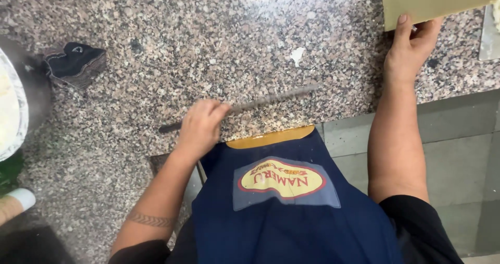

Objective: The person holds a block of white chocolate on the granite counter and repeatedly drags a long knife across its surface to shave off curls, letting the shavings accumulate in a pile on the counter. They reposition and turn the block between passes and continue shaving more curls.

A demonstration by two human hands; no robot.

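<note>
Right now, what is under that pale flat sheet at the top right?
Under the pale flat sheet lie the right hand's fingers and the speckled granite counter. Anything further beneath is covered.

This looks like a working kitchen, likely a commercial food-preparation one. A speckled pink-grey granite counter [219, 40] fills most of the view, dusted with pale crumbs and smears. The person wears a navy apron [291, 212] with a printed badge on the front. At the far right lies a flat pale sheet of dough [437, 1], and a metal-rimmed bowl [13, 108] sits at the left edge. Grey floor tiles [458, 154] show at the near right.
</note>
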